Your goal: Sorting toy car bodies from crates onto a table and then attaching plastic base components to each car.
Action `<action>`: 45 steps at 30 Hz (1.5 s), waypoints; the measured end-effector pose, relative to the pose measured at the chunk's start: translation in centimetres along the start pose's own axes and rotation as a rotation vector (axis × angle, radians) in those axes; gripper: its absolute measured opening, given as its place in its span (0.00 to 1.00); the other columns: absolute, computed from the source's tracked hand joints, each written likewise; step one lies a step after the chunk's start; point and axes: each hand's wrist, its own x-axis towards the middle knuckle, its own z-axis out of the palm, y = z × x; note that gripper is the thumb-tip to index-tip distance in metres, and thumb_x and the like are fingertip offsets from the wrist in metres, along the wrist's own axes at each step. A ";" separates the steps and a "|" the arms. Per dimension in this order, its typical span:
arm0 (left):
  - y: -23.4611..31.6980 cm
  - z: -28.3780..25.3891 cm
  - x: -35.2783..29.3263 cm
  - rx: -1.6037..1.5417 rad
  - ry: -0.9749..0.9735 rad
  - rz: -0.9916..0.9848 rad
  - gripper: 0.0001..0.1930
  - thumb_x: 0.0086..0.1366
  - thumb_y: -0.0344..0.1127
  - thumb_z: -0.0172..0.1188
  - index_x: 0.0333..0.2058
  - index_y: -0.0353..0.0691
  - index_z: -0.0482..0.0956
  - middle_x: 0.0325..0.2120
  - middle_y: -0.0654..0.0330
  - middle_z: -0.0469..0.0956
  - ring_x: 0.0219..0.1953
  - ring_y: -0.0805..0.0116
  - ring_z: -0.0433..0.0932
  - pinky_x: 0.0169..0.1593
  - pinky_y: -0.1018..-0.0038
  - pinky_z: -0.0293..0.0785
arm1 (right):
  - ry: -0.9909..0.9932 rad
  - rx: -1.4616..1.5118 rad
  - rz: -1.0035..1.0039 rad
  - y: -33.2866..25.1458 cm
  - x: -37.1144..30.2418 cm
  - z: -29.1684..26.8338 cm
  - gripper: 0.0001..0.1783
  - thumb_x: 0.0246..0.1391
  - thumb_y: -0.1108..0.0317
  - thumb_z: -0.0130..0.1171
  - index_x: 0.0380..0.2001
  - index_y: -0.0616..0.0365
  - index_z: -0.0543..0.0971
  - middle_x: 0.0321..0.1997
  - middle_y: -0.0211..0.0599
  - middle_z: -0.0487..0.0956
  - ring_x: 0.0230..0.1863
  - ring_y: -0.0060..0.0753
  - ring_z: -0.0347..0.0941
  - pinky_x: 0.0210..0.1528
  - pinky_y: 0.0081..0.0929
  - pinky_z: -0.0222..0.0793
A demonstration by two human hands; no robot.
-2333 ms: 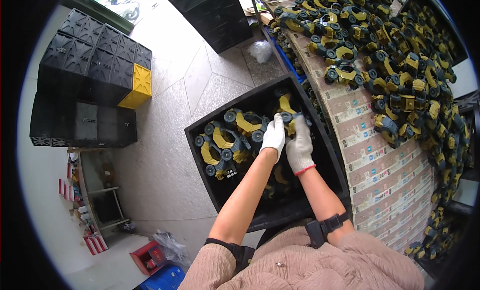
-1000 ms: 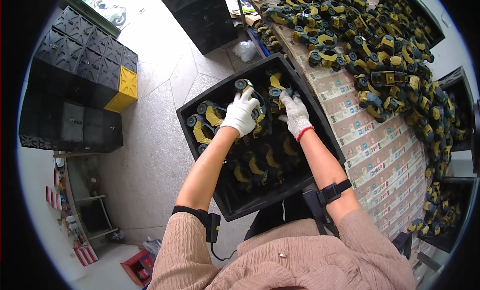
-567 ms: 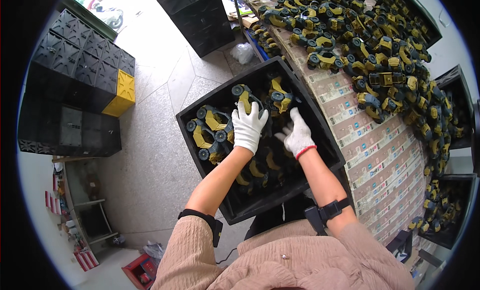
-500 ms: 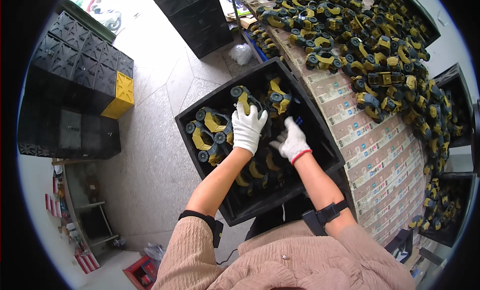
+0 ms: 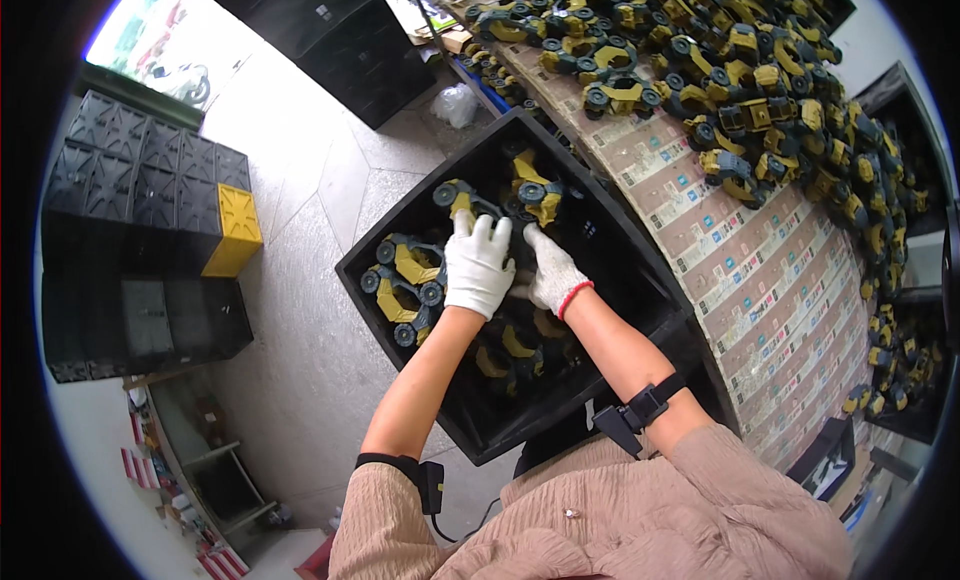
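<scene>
My left hand point(image 5: 478, 268), in a white glove, reaches into a black crate point(image 5: 610, 375). Its fingers are stretched out and apart over a yellow and dark grey toy car point(image 5: 462, 202), with the fingertips touching it. What lies under the palm is hidden. Close beside it, my right hand point(image 5: 553, 273), in a white glove with a red cuff, has its thumb and fingers apart and nothing visible in them. Another toy car point(image 5: 537, 192) lies just beyond the right thumb. More toy cars point(image 5: 402, 288) sit along the crate's left side, and others point(image 5: 512, 355) lie deeper, nearer me.
To the right, a paper-covered table point(image 5: 690, 240) carries a big heap of toy cars point(image 5: 700, 80). Black crates point(image 5: 150, 180) with one yellow crate point(image 5: 238, 225) are stacked at left; further black crates point(image 5: 330, 50) stand ahead. A clear plastic bag point(image 5: 455, 106) lies on the floor.
My view has turned a little, so the crate looks tilted further. My right hand has come in closer to my left hand, which stays over the same toy car.
</scene>
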 end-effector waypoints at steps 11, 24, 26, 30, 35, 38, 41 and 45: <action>0.0 0.2 -0.8 0.123 -0.008 -0.100 0.44 0.45 0.50 0.76 0.61 0.42 0.71 0.61 0.45 0.68 0.66 0.36 0.63 0.65 0.48 0.66 | 0.140 -0.360 -0.157 -1.4 -2.8 -3.3 0.40 0.60 0.50 0.62 0.71 0.57 0.64 0.73 0.46 0.68 0.72 0.50 0.62 0.62 0.62 0.65; 12.5 -2.0 -7.9 0.011 0.132 -0.113 0.30 0.57 0.32 0.68 0.59 0.37 0.75 0.62 0.39 0.69 0.62 0.38 0.71 0.64 0.53 0.69 | -0.361 -0.414 -0.517 -9.3 -24.6 -15.9 0.16 0.67 0.65 0.62 0.54 0.56 0.76 0.47 0.25 0.76 0.44 0.18 0.72 0.48 0.22 0.74; 16.5 -2.8 -9.7 -0.069 0.089 -0.146 0.28 0.58 0.29 0.65 0.60 0.36 0.75 0.62 0.39 0.70 0.63 0.39 0.68 0.66 0.53 0.66 | -0.251 -0.449 -0.557 -9.0 -29.1 -22.5 0.16 0.67 0.67 0.61 0.56 0.55 0.76 0.49 0.25 0.77 0.47 0.18 0.73 0.50 0.22 0.72; 23.8 -3.1 -13.8 -0.193 0.100 -0.054 0.28 0.57 0.21 0.60 0.60 0.30 0.73 0.61 0.37 0.69 0.63 0.38 0.68 0.67 0.52 0.65 | 0.185 -0.479 -0.689 -7.1 -35.1 -36.9 0.25 0.67 0.56 0.64 0.58 0.61 0.76 0.55 0.34 0.81 0.53 0.25 0.75 0.55 0.26 0.72; 35.4 1.7 -13.5 -0.403 -0.048 0.297 0.30 0.56 0.20 0.61 0.60 0.36 0.72 0.58 0.43 0.71 0.60 0.42 0.71 0.63 0.53 0.69 | 0.504 0.096 -0.899 -6.0 -48.8 -49.2 0.30 0.64 0.59 0.64 0.63 0.64 0.72 0.59 0.47 0.80 0.60 0.31 0.76 0.61 0.31 0.72; 41.4 2.7 -12.2 -0.527 -0.215 0.450 0.25 0.58 0.20 0.60 0.56 0.35 0.75 0.51 0.43 0.75 0.52 0.42 0.77 0.53 0.56 0.76 | 0.866 -0.003 -0.885 -5.0 -54.9 -54.1 0.31 0.63 0.62 0.64 0.64 0.68 0.70 0.61 0.52 0.79 0.63 0.35 0.76 0.62 0.32 0.72; 47.4 3.7 -10.5 -0.564 -0.265 0.653 0.19 0.60 0.22 0.62 0.51 0.37 0.78 0.47 0.44 0.78 0.47 0.42 0.79 0.49 0.56 0.78 | 1.331 -0.119 -1.195 -3.2 -55.8 -61.9 0.24 0.63 0.68 0.62 0.59 0.69 0.74 0.55 0.46 0.82 0.57 0.37 0.80 0.56 0.32 0.76; 51.6 4.9 -8.9 -0.518 -0.539 0.681 0.16 0.61 0.26 0.62 0.49 0.38 0.80 0.44 0.44 0.81 0.47 0.43 0.80 0.51 0.56 0.78 | 1.678 -0.399 -1.205 -4.4 -58.2 -66.2 0.25 0.59 0.63 0.66 0.57 0.65 0.77 0.57 0.52 0.81 0.60 0.49 0.77 0.63 0.37 0.71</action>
